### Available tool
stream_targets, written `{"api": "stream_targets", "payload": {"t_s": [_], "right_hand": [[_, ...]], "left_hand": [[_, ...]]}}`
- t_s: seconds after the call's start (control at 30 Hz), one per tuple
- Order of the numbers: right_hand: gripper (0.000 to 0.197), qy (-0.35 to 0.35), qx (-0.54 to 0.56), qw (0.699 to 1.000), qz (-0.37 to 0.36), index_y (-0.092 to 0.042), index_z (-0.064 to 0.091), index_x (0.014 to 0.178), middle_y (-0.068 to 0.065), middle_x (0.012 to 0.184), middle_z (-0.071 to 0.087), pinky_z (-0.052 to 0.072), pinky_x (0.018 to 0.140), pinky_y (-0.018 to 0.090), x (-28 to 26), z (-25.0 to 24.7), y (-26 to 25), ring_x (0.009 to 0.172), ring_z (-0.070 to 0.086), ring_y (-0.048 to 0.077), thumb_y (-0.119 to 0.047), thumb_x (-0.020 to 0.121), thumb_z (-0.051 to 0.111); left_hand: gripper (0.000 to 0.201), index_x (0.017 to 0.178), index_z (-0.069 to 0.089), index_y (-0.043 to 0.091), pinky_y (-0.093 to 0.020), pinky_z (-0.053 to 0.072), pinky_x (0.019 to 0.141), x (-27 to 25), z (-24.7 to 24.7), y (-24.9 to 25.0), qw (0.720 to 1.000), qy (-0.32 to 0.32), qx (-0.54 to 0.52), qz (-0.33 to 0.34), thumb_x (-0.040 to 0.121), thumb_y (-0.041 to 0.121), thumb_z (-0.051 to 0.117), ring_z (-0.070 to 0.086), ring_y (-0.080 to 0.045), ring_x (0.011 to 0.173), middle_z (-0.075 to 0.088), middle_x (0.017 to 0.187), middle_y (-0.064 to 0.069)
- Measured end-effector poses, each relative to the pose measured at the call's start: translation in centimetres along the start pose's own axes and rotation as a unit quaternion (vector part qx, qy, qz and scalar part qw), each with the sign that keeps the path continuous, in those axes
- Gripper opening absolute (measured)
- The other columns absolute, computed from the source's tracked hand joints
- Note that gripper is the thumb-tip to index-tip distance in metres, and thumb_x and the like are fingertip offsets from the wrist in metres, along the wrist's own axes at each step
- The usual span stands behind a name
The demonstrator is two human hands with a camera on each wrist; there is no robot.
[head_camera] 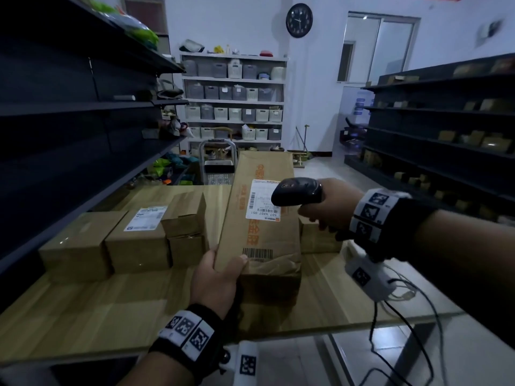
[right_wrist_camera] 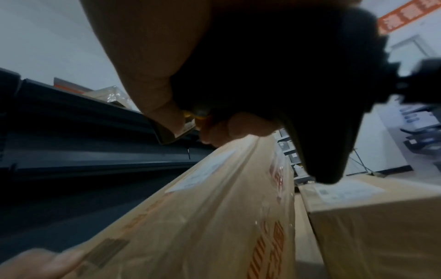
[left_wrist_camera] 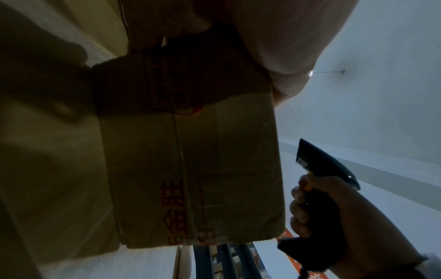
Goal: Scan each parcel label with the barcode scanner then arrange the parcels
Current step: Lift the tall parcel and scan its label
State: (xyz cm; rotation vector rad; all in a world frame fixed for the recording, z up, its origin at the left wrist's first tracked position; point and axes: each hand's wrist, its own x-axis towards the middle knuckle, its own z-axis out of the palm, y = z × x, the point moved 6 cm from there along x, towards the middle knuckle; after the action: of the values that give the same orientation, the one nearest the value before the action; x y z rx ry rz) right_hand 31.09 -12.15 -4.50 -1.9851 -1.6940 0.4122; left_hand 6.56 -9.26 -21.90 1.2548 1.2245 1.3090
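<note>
Holding the long cardboard parcel (head_camera: 259, 215) by its near end with my left hand (head_camera: 216, 277), thumb on top next to the printed barcode and the other fingers curled underneath, so it's a proper grip. The parcel sits dead center in the head view, lifted at my end and running away from me over the wooden table (head_camera: 92, 307). Its white shipping label (head_camera: 263, 200) is on the top face, a bit above the middle of the frame.

My right hand (head_camera: 331, 204) is wrapped tight around the handle of the black barcode scanner (head_camera: 296, 190), right of center, with the scanner's nose pointed left at that label and hovering just beside it. In the left wrist view I can see the fingers (left_wrist_camera: 298, 207) curled round the grip from below, index up by the yellow trigger.

On the left side of the table there's a row of smaller cardboard boxes: a plain one (head_camera: 76, 246) at far left, one with a white label (head_camera: 139, 240) beside it, and two little ones stacked (head_camera: 185, 227) touching the long parcel's left side. Another labeled box (right_wrist_camera: 372, 217) lies to the right of the parcel, mostly hidden behind my right hand in the head view.

Dark shelving (head_camera: 69, 107) runs down the left edge, more dark shelves (head_camera: 446, 135) with small boxes on the right, and a wall clock (head_camera: 299, 20) up top.
</note>
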Motion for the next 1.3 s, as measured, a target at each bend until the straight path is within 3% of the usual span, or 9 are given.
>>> {"api": "stream_targets", "payload": {"t_s": [0.17,0.33,0.43,0.57,0.67,0.8,0.93,1.1,1.3], "right_hand": [[0.015,-0.029,-0.054,0.998,-0.017,-0.026,0.070,0.104,0.005,0.063,0.070,0.064,0.056,0.043,1.0,-2.8,-2.2,0.050,0.064,0.023,-0.030,0.091,0.076],[0.013,-0.029,-0.103,0.994,-0.016,-0.012,0.069,0.086,-0.002,0.048,0.061,0.050,0.045,0.026,0.9,-4.5,-3.9,0.037,0.054,0.014,-0.022,0.092,0.075],[0.013,-0.038,-0.121,0.992,-0.008,-0.009,0.069,0.087,-0.001,0.049,0.061,0.049,0.044,0.026,0.9,-4.7,-3.9,0.037,0.054,0.014,-0.019,0.092,0.076],[0.016,-0.037,-0.135,0.990,0.008,-0.006,0.072,0.096,-0.001,0.049,0.062,0.050,0.044,0.026,1.0,-5.4,-3.6,0.037,0.055,0.013,-0.020,0.091,0.077],[0.018,-0.033,-0.142,0.989,0.015,-0.003,0.072,0.089,0.001,0.050,0.061,0.050,0.045,0.027,0.8,-6.0,-3.3,0.037,0.054,0.015,-0.020,0.091,0.076],[0.017,-0.030,-0.148,0.988,0.020,-0.007,0.070,0.083,-0.001,0.046,0.059,0.048,0.043,0.025,0.6,-6.6,-3.2,0.034,0.052,0.013,-0.020,0.092,0.076],[0.016,-0.027,-0.148,0.988,0.022,-0.005,0.072,0.087,0.000,0.049,0.062,0.051,0.047,0.027,0.8,-7.0,-3.1,0.038,0.055,0.015,-0.020,0.091,0.077],[0.022,-0.031,-0.153,0.988,0.020,-0.001,0.072,0.082,0.006,0.054,0.063,0.052,0.049,0.029,0.8,-7.0,-3.2,0.044,0.057,0.022,-0.022,0.087,0.078],[0.017,-0.005,-0.009,0.999,0.040,-0.006,0.070,0.088,0.006,0.055,0.066,0.055,0.052,0.032,0.7,-6.7,-1.4,0.044,0.060,0.022,-0.021,0.091,0.078]], "left_hand": [[0.047,0.135,0.068,0.018,-0.037,0.057,0.090,0.7,-0.1,0.2,1.000,0.004,0.030,-0.003,0.094,0.037,0.082,0.071,-0.018,0.106,0.076,0.115,0.004],[0.067,0.135,0.069,0.017,-0.045,0.062,0.095,1.0,0.0,0.5,0.999,-0.004,0.038,-0.012,0.080,0.053,0.081,0.073,-0.021,0.107,0.078,0.116,0.000],[0.074,0.132,0.069,0.018,-0.052,0.063,0.097,0.8,0.2,0.6,0.999,-0.011,0.028,-0.010,0.071,0.058,0.075,0.073,-0.024,0.107,0.077,0.116,-0.002],[0.050,0.133,0.070,0.013,-0.048,0.062,0.097,0.9,0.1,0.6,0.999,-0.004,0.039,-0.013,0.093,0.039,0.083,0.073,-0.026,0.108,0.077,0.117,-0.004],[0.045,0.134,0.069,0.013,-0.050,0.061,0.100,1.0,0.0,0.5,0.999,-0.004,0.038,-0.019,0.096,0.033,0.081,0.073,-0.028,0.111,0.077,0.118,-0.005],[0.044,0.129,0.066,0.020,-0.050,0.060,0.102,0.9,0.1,0.7,0.999,-0.015,0.032,-0.020,0.093,0.040,0.082,0.072,-0.027,0.113,0.076,0.121,-0.005],[0.070,0.131,0.068,0.019,-0.050,0.061,0.100,0.7,0.2,0.9,1.000,-0.014,0.025,-0.013,0.073,0.057,0.076,0.073,-0.025,0.110,0.077,0.118,-0.002],[0.064,0.127,0.065,0.022,-0.051,0.062,0.099,0.6,0.1,1.0,0.999,-0.009,0.037,-0.019,0.074,0.058,0.076,0.072,-0.025,0.109,0.075,0.115,0.001],[0.033,0.122,0.060,0.026,-0.038,0.056,0.091,0.9,0.0,0.6,0.999,-0.011,0.044,-0.025,0.098,0.036,0.079,0.067,-0.022,0.107,0.068,0.104,0.012]]}}
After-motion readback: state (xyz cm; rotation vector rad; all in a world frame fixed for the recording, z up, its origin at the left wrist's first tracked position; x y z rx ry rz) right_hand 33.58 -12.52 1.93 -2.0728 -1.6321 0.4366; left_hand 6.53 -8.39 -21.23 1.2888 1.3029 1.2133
